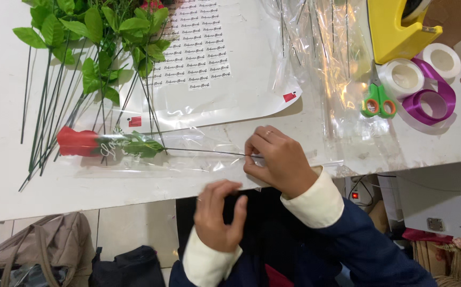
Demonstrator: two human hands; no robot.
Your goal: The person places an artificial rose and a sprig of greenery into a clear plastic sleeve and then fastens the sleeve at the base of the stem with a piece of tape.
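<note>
Your right hand (281,162) pinches the thin wire stem (204,152) of the red artificial rose (79,142), which lies in a clear sleeve (188,162) on the white table (7,180). Your left hand (218,215) hovers below the table edge, fingers curled, blurred, holding nothing visible.

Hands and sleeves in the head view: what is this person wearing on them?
Both hands are bare, without gloves. The right hand has a thin ring on one finger; the left hand also seems to carry a thin ring. Each wrist shows a cream cuff folded back over a dark navy sleeve. No watch or bracelet is visible.
</note>
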